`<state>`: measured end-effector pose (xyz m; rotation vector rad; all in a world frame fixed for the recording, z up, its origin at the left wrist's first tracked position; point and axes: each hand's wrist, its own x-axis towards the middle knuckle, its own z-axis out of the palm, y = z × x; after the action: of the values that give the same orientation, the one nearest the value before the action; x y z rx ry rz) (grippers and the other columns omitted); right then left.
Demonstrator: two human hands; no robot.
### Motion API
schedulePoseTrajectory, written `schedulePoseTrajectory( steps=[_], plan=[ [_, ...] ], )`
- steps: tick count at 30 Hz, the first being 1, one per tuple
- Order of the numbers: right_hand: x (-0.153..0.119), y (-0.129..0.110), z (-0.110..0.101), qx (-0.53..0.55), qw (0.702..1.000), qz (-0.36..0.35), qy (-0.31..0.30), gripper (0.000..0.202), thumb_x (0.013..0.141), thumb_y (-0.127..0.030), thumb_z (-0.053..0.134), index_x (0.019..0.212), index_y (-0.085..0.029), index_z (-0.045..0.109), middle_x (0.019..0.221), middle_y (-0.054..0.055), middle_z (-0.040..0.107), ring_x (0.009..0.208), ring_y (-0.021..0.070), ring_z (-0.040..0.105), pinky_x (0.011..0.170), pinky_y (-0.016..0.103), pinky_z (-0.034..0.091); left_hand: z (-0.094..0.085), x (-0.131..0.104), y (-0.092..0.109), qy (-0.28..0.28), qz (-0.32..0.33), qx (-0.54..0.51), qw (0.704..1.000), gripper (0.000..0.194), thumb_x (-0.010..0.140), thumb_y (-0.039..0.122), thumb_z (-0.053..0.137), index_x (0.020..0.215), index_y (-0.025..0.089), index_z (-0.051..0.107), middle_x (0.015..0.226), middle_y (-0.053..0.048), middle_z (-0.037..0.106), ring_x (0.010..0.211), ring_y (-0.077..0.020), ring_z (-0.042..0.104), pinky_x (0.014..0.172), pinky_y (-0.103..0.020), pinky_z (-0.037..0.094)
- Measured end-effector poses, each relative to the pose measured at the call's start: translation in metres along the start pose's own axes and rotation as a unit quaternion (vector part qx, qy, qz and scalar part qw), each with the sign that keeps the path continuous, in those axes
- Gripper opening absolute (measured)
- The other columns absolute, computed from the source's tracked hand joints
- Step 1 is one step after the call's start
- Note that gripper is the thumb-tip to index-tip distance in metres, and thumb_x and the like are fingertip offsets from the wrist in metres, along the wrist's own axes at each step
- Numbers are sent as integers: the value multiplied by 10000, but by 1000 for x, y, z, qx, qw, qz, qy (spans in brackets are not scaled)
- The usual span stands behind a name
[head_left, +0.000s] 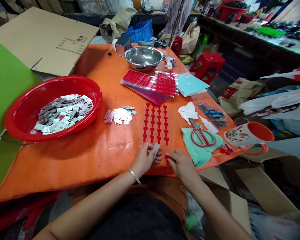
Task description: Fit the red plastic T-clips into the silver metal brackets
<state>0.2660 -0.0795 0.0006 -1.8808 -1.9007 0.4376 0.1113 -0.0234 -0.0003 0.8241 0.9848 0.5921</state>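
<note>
Near the table's front edge, my left hand (148,157) pinches a small grey metal plate (156,150). Just to its right, my right hand (178,160) holds a small red T-shaped piece (167,160) between thumb and fingers, apart from the plate. Beyond both hands, red T-shaped pieces (159,125) lie in rows on a clear sheet. A small pile of white and grey plates (122,115) rests left of the rows. Many more plates (62,115) fill part of a red basin (90,88) at the left.
Scissors (202,137) lie on a green cloth (202,156) at the right, beside an orange-handled mug (247,135). Farther back are red sheets (150,83), a blue notebook (191,83) and a steel bowl (143,57). Cardboard (45,40) covers the table's far left.
</note>
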Motion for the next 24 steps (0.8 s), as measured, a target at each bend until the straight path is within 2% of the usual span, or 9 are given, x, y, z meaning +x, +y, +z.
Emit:
schedulePoseTrajectory(
  steps=[4,7,10,12,14,16,20,24],
  plan=[
    [2,0,-3,68,997,19,15,143,736,-155,514,685,-196,641,684,39,576,642,174,543,593,288,435,0,0,0,-2,1,-2,1000,165,845,261,519,811,164,390,786,-48,644,605,-113,638,594,-288,540],
    [3,3,-15,159,985,58,-14,106,735,-228,534,689,-195,624,699,28,578,641,165,534,588,279,429,1,-1,2,0,-5,2,1000,166,845,257,520,809,165,386,801,-54,648,608,-116,642,589,-282,539],
    [2,7,-32,287,951,102,-53,129,730,-305,580,695,-183,607,728,28,594,696,166,551,625,270,440,1,-2,3,2,-1,9,1000,136,859,239,493,813,162,390,788,-51,647,608,-111,642,574,-256,535],
    [-1,10,-41,354,923,146,-34,153,706,-329,627,710,-178,606,759,34,609,715,160,557,645,262,446,2,-2,3,2,2,6,1000,113,868,215,474,813,160,391,763,-45,643,595,-107,640,555,-238,527],
    [-2,10,-44,392,900,191,11,186,680,-340,671,735,-175,606,797,42,628,678,140,552,618,248,444,2,-1,2,2,0,-8,1000,98,871,187,464,810,158,392,723,-30,634,568,-104,634,529,-223,516],
    [0,7,-40,417,882,213,44,225,654,-346,708,746,-176,594,814,51,643,651,129,551,583,237,441,3,0,3,1,-13,-29,999,84,869,162,463,812,152,404,677,-17,624,539,-103,627,517,-219,513],
    [9,-16,-19,459,863,203,58,287,598,-342,759,709,-180,550,728,31,629,657,138,573,586,239,464,1,-6,11,0,-46,-83,995,17,844,101,495,852,112,484,709,-43,650,576,-103,640,591,-234,541],
    [18,-44,-2,468,861,185,71,261,633,-328,731,731,-183,538,704,12,602,640,132,572,578,241,486,-5,-22,24,-6,-46,-115,992,155,780,74,588,933,84,562,815,-75,680,650,-101,655,677,-213,540]
  ],
)
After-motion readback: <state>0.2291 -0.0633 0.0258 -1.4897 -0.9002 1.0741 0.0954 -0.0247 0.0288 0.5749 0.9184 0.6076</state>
